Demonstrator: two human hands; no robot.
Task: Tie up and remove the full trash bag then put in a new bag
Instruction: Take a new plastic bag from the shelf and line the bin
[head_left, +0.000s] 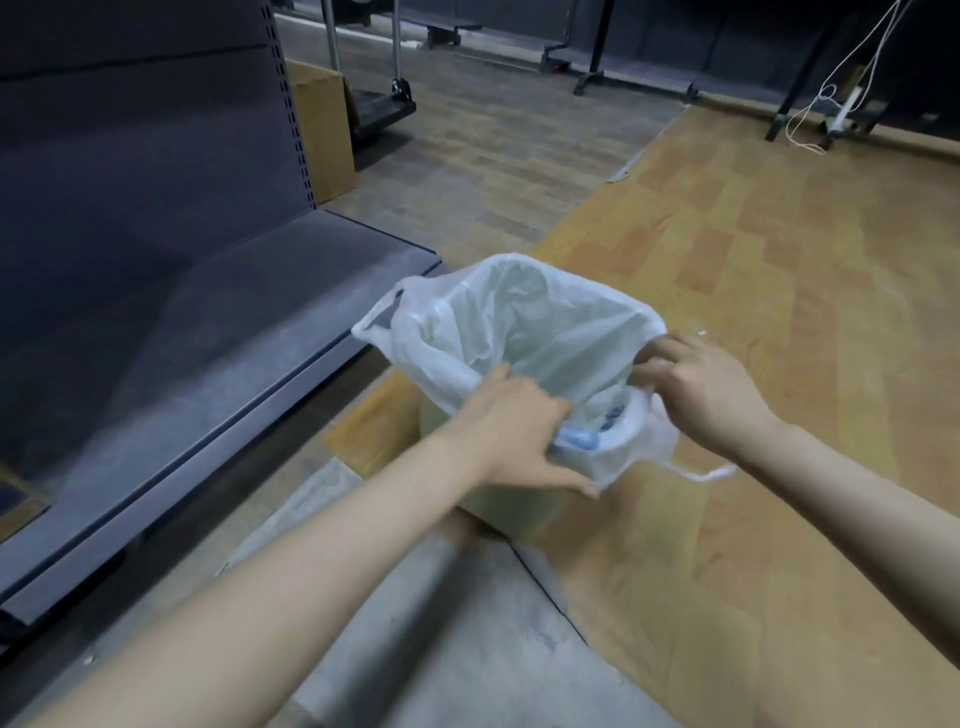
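Note:
A translucent white trash bag (524, 317) stands open in a pale bin (498, 506) on the floor, its mouth spread wide. One bag handle (376, 319) sticks out at the far left, another (698, 473) trails at the near right. My left hand (511, 431) grips the bag's near left edge against the bin rim, thumb down the bin's side. My right hand (696, 387) pinches the bag's right edge. Between the hands, blue and white trash (602, 431) shows inside the bag.
A dark grey shelving unit (171, 338) with a low base shelf runs along the left. A cardboard box (319, 130) and a cart base (382, 106) stand behind it. Wood-pattern floor (779, 286) spreads to the right; stands and a white cable (821, 104) lie far back.

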